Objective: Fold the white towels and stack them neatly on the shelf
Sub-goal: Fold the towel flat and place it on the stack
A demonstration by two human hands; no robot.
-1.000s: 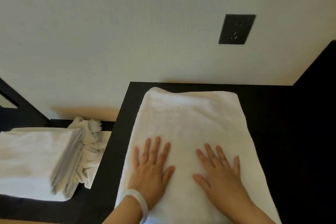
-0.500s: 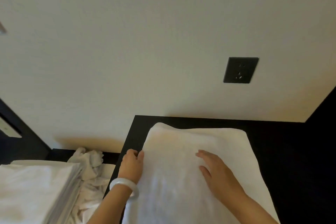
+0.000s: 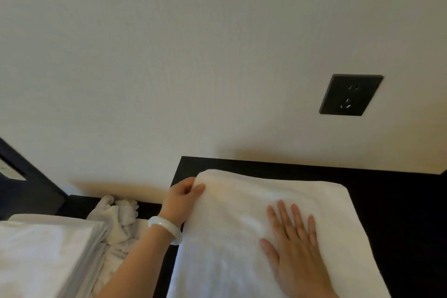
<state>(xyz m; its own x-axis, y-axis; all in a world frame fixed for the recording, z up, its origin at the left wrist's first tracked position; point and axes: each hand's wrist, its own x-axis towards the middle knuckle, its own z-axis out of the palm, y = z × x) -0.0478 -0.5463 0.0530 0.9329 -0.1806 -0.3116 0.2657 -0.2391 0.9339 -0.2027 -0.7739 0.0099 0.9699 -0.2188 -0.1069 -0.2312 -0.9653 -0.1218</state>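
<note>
Pinching towel (image 3: 229,249) near tabletop's (image 3: 399,213) far-left corner with left hand (image 3: 183,198) to square it, pinning it with flat-fingered right hand (image 3: 297,256).

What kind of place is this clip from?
Likely a hotel-style room or linen area, though unsure: a stack of folded white linen beside crumpled towels, a white towel spread on a black shelf, and a black wall socket on a plain wall.
</note>
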